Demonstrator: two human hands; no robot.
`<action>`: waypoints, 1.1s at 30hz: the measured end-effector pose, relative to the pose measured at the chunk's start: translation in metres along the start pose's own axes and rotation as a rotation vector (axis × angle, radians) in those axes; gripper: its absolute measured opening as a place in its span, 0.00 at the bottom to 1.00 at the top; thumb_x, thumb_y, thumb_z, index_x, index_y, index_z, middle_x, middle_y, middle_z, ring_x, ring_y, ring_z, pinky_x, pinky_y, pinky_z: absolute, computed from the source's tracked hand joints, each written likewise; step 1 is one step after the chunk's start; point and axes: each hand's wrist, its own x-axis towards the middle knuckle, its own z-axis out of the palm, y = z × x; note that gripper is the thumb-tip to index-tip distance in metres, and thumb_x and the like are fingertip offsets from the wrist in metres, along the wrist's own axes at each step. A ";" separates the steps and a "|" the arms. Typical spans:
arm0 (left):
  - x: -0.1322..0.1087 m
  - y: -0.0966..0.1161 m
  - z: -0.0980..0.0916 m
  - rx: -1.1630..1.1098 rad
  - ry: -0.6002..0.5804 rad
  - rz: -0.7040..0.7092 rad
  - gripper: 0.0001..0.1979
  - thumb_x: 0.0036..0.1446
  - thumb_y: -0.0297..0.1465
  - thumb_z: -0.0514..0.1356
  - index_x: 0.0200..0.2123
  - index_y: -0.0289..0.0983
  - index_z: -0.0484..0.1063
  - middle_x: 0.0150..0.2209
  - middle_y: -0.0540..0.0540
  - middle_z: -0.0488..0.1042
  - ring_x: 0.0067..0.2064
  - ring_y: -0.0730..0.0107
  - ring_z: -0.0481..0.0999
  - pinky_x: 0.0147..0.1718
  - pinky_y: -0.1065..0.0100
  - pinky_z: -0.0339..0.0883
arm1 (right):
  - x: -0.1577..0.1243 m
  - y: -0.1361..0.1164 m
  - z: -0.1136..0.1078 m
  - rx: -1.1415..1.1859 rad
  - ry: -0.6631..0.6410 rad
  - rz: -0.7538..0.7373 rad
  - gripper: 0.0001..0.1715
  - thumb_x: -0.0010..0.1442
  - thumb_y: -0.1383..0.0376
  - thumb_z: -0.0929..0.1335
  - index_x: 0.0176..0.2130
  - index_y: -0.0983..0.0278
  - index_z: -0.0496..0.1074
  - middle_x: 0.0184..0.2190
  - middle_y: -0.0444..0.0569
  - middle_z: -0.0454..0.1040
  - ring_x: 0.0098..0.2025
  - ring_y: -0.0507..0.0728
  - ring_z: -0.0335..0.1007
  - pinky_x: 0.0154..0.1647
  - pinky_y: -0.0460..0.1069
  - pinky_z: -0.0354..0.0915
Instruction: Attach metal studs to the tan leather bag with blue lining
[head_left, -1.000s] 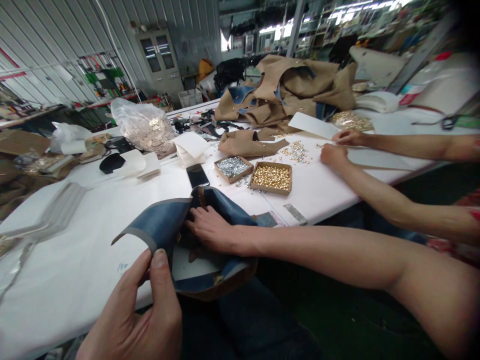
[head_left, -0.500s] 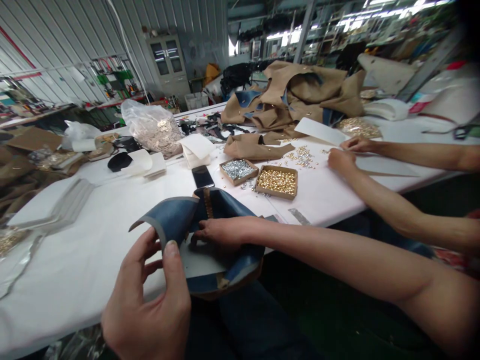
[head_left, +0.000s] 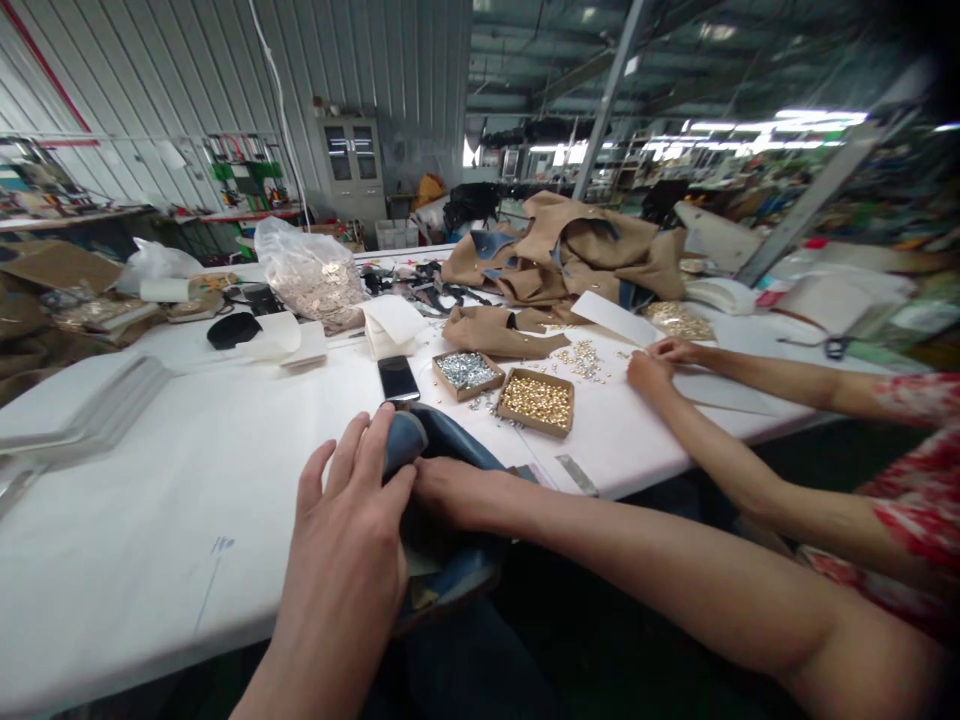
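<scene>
A blue leather piece (head_left: 442, 455) with a tan backing lies at the near edge of the white table (head_left: 172, 480). My left hand (head_left: 349, 540) covers its left part, thumb and fingers pinching the folded blue flap. My right hand (head_left: 450, 492) lies just to the right of my left hand and presses on the same piece, its fingers closed and partly hidden behind my left hand. Just beyond the leather lie a black phone (head_left: 397, 378), a box of silver studs (head_left: 466, 372) and a box of gold studs (head_left: 537, 400).
Another person's two hands (head_left: 660, 362) work among loose gold studs (head_left: 577, 356) at the right. A heap of tan garments (head_left: 570, 255) lies behind them. A clear bag of metal parts (head_left: 311, 275), white paper pieces (head_left: 394, 322) and a black patch (head_left: 232, 330) sit at the back left.
My left hand has moved up and right over the blue flap, folding it down toward my right hand. The view has tilted upward.
</scene>
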 end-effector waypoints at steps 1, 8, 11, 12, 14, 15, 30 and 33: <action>0.002 -0.003 -0.006 0.046 -0.027 -0.043 0.27 0.64 0.19 0.57 0.60 0.41 0.85 0.83 0.38 0.58 0.81 0.37 0.60 0.72 0.33 0.64 | 0.000 -0.003 -0.004 -0.043 -0.058 0.001 0.21 0.74 0.65 0.74 0.62 0.71 0.77 0.58 0.68 0.81 0.56 0.71 0.83 0.57 0.60 0.79; -0.002 -0.029 -0.030 0.239 -0.102 -0.376 0.26 0.80 0.35 0.49 0.69 0.31 0.76 0.69 0.30 0.72 0.63 0.35 0.76 0.57 0.37 0.78 | 0.001 -0.019 -0.033 -0.093 -0.240 0.063 0.35 0.69 0.55 0.79 0.68 0.64 0.75 0.60 0.63 0.79 0.46 0.67 0.84 0.38 0.52 0.73; -0.013 -0.044 -0.023 0.193 -0.175 -0.391 0.28 0.80 0.46 0.47 0.54 0.37 0.84 0.67 0.30 0.73 0.64 0.34 0.76 0.55 0.36 0.79 | 0.005 -0.019 -0.039 -0.090 -0.281 0.064 0.38 0.67 0.54 0.80 0.69 0.64 0.75 0.60 0.62 0.80 0.48 0.67 0.84 0.36 0.51 0.69; -0.015 -0.049 -0.020 0.182 -0.186 -0.380 0.30 0.79 0.49 0.47 0.48 0.38 0.85 0.68 0.29 0.73 0.65 0.33 0.75 0.55 0.35 0.79 | 0.006 -0.018 -0.040 -0.084 -0.288 0.060 0.38 0.67 0.54 0.80 0.69 0.65 0.75 0.59 0.62 0.81 0.48 0.67 0.84 0.36 0.51 0.69; -0.017 -0.056 -0.017 0.167 -0.186 -0.344 0.31 0.77 0.51 0.48 0.39 0.39 0.83 0.70 0.26 0.72 0.66 0.31 0.75 0.54 0.33 0.79 | 0.008 -0.017 -0.042 -0.072 -0.307 0.057 0.35 0.68 0.53 0.80 0.67 0.65 0.76 0.58 0.61 0.82 0.49 0.66 0.84 0.36 0.51 0.68; -0.017 -0.057 -0.016 0.164 -0.171 -0.310 0.30 0.77 0.50 0.48 0.37 0.39 0.83 0.71 0.25 0.71 0.66 0.30 0.75 0.55 0.32 0.78 | 0.010 -0.017 -0.042 -0.069 -0.321 0.062 0.34 0.69 0.53 0.79 0.66 0.66 0.76 0.58 0.60 0.82 0.50 0.66 0.84 0.36 0.51 0.68; 0.043 -0.020 -0.068 0.212 -0.822 -0.334 0.24 0.80 0.32 0.56 0.72 0.29 0.72 0.46 0.30 0.85 0.47 0.34 0.89 0.44 0.44 0.83 | 0.016 -0.004 -0.030 -0.008 -0.306 0.059 0.33 0.66 0.48 0.81 0.60 0.65 0.79 0.54 0.59 0.84 0.46 0.66 0.83 0.34 0.51 0.66; 0.051 -0.019 -0.068 0.212 -0.798 -0.274 0.23 0.75 0.30 0.62 0.69 0.29 0.75 0.49 0.29 0.85 0.51 0.34 0.88 0.46 0.46 0.83 | 0.018 -0.003 -0.028 -0.007 -0.308 0.064 0.32 0.64 0.50 0.82 0.59 0.65 0.80 0.53 0.57 0.84 0.47 0.66 0.83 0.36 0.51 0.68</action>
